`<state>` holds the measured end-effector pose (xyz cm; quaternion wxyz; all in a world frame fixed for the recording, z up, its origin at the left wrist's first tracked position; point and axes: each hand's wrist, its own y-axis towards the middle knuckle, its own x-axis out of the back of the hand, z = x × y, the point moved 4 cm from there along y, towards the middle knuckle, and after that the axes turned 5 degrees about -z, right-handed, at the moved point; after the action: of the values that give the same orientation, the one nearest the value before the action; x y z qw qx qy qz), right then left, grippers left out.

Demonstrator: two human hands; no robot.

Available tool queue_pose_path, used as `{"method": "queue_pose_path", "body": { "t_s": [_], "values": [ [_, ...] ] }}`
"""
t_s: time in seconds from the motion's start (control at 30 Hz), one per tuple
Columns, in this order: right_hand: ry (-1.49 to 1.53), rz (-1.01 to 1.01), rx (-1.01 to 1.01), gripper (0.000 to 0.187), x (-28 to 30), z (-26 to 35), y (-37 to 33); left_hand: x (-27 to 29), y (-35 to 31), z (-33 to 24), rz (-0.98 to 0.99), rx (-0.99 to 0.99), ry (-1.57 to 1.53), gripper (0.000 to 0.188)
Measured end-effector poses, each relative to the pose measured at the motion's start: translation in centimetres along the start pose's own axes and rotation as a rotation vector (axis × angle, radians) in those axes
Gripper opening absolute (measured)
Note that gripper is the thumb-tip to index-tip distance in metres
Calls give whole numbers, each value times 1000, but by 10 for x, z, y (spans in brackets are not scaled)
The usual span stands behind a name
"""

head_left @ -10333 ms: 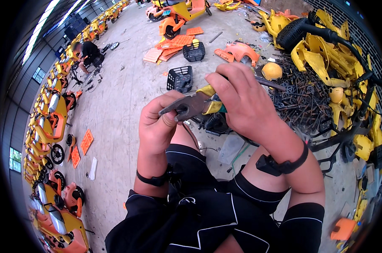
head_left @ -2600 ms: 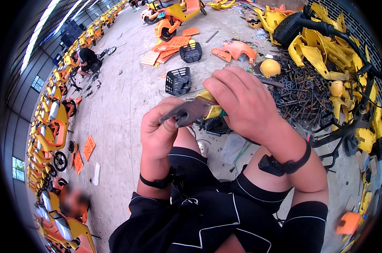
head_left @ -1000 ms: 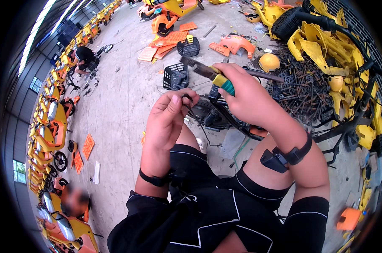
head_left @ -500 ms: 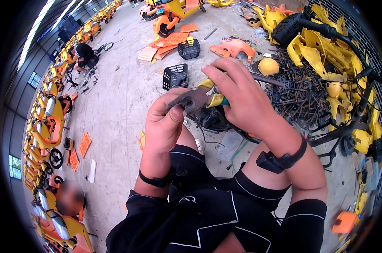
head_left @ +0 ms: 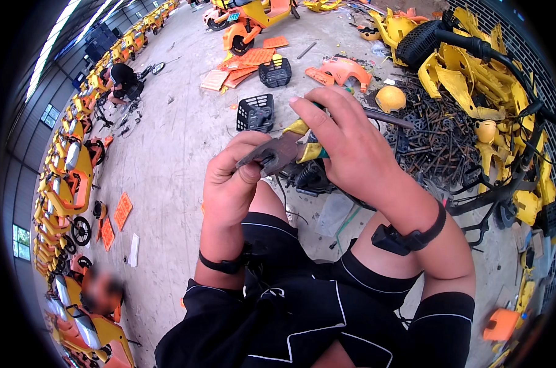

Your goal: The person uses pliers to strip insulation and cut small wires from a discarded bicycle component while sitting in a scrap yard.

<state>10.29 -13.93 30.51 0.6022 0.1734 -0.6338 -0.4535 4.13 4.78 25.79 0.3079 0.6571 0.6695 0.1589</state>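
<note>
Two hands (head_left: 364,150), right gripping dark pliers (head_left: 280,152), yellow-green handles (head_left: 313,152), left (head_left: 227,187) pinched, contents hidden

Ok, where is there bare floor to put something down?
A wide bare patch of floor lies between the orange panels on the left and the left hand. Another lies between the crouching person and the nearer black basket. The upper right is crowded with dark metal parts and yellow panels.

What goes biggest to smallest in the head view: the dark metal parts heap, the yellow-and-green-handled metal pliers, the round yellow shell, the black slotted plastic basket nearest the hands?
1. Heap
2. Pliers: partly hidden, but near the camera, so they look larger
3. Basket
4. Shell
</note>
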Motion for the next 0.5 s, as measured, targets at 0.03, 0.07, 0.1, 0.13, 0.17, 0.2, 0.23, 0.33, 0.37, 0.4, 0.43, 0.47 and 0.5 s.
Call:
{"method": "queue_pose_path", "body": {
  "t_s": [0.03,0.07,0.1,0.13,0.17,0.2,0.23,0.33,0.37,0.4,0.43,0.47,0.5],
  "values": [
    [4,2,-3,56,1,0,0,-1,1,0,5,7,-11,32],
    [7,4,-6,56,1,-1,-1,-1,1,1,-1,12,-29,32],
    [1,0,-2,56,1,-1,-1,-2,1,1,-6,17,-46,32],
    [-5,-4,2,56,1,-1,0,-3,1,2,-11,22,-62,32],
    [-11,-8,6,56,1,-1,0,-3,1,2,-29,9,-63,31],
    [-19,-9,3,55,1,0,0,-3,0,2,-46,-5,-65,31],
    [-27,-11,1,54,1,1,0,-4,0,2,-64,-19,-67,31],
    [-46,-14,7,51,1,0,-2,-6,0,1,-83,-2,-109,28],
    [-51,-15,12,50,0,0,-3,-6,-1,2,-82,-3,-111,29],
    [-47,-12,14,49,0,0,-3,-5,-1,2,-81,-4,-113,29],
    [-43,-9,15,49,0,-1,-3,-4,-1,2,-80,-5,-116,29],
    [-38,-6,17,48,-1,-2,-3,-5,-1,2,-76,-2,-124,29],
    [-22,-1,12,48,-2,-2,-4,-6,-1,2,-72,0,-131,28]
  ]
}}
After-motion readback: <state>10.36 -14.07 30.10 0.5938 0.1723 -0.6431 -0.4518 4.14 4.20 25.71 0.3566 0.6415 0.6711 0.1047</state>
